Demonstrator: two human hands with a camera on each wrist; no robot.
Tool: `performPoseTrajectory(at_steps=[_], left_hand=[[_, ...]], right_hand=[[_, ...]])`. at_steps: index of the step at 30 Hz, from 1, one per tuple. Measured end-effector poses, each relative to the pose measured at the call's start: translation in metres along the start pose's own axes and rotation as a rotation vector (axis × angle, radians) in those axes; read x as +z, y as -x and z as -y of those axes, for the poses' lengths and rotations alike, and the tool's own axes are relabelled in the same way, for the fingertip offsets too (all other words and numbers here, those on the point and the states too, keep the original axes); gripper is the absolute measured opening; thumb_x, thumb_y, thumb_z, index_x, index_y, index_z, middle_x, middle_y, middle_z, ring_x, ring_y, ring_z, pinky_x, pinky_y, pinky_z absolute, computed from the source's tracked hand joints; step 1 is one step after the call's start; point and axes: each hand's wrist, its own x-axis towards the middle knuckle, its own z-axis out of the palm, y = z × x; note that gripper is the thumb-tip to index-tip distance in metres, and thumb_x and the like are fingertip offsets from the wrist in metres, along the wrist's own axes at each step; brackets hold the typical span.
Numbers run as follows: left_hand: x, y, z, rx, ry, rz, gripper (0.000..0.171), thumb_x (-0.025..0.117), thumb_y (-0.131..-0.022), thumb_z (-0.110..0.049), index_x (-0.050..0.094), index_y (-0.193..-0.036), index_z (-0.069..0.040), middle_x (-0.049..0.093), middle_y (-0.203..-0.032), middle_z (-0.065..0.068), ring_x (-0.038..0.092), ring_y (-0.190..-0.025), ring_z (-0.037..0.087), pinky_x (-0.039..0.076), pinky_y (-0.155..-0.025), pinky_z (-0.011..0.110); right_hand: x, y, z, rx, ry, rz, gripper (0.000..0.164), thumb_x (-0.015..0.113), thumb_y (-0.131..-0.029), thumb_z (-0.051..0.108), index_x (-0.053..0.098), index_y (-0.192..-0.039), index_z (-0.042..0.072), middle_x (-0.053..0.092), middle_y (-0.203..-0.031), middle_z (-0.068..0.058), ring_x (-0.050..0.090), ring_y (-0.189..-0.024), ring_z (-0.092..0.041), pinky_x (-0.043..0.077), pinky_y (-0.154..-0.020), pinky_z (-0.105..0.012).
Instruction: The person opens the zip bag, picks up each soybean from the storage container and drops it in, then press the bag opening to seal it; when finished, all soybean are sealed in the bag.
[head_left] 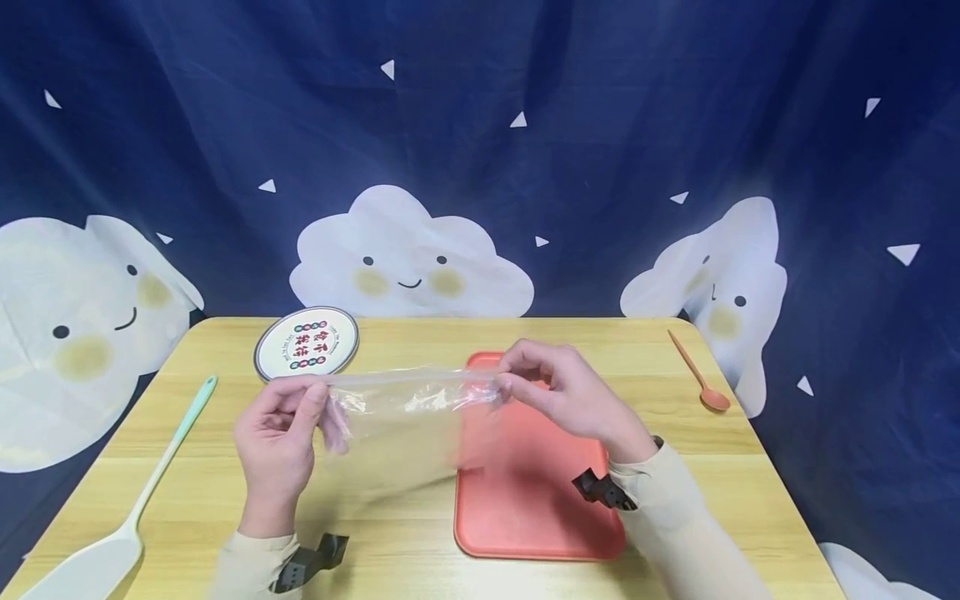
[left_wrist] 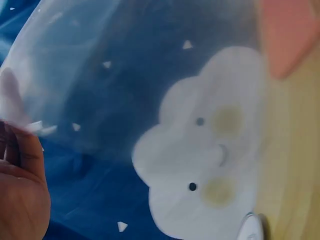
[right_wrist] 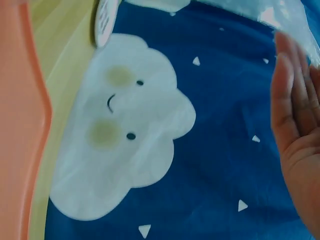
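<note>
A clear plastic bag (head_left: 408, 425) hangs stretched between both hands above the table, its top edge running level from one hand to the other. The left hand (head_left: 279, 433) pinches its left top corner between thumb and fingers. At the opposite corner, the right hand (head_left: 566, 392) pinches the same edge. Through the film in the left wrist view, the bag (left_wrist: 100, 65) lets the backdrop show. The right wrist view has the right hand (right_wrist: 300, 110) at its edge, with the bag (right_wrist: 280, 17) above the fingertips. Part of the red tray (head_left: 540, 500) lies beneath the bag and right hand.
A round white plate (head_left: 306, 343) with printed characters lies at the back left. A white spatula (head_left: 101, 558) with a mint handle stretches along the left side. A brown wooden spoon (head_left: 712, 399) rests near the right edge. Behind the table (head_left: 405, 542) hangs a blue cloud-patterned curtain (head_left: 465, 150).
</note>
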Motion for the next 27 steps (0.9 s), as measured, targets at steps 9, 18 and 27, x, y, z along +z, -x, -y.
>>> performPoseTrajectory(at_steps=[9,18,27], left_hand=[[-0.017,-0.012,-0.023,-0.141,-0.040,0.015,0.010,0.046,-0.090,0.026,0.053,-0.097,0.026,0.060,-0.059,0.018,0.044,-0.029,0.016,0.024,-0.023,0.027],[-0.064,-0.017,0.009,-0.645,-0.538,0.012,0.021,0.063,-0.097,-0.012,0.061,-0.102,0.008,0.057,-0.054,0.012,0.050,-0.035,0.017,0.038,-0.031,0.027],[-0.098,-0.018,0.071,-0.778,-0.733,0.180,0.031,0.056,-0.102,-0.024,0.061,-0.113,0.005,0.070,-0.079,0.013,0.067,-0.066,0.017,0.058,-0.056,0.032]], right_hand=[[0.017,-0.009,-0.001,0.096,-0.262,0.078,0.005,0.060,-0.097,0.000,0.062,-0.100,-0.002,0.071,-0.083,-0.014,0.069,-0.072,-0.033,0.059,-0.068,-0.047],[0.046,-0.040,-0.056,0.335,-0.306,0.106,0.010,0.057,-0.099,0.003,0.061,-0.100,-0.007,0.068,-0.084,-0.018,0.070,-0.077,-0.038,0.059,-0.070,-0.049],[0.059,-0.064,-0.109,0.458,-0.088,0.019,0.008,0.061,-0.096,0.004,0.067,-0.096,-0.001,0.068,-0.087,-0.014,0.065,-0.088,-0.043,0.056,-0.078,-0.054]])
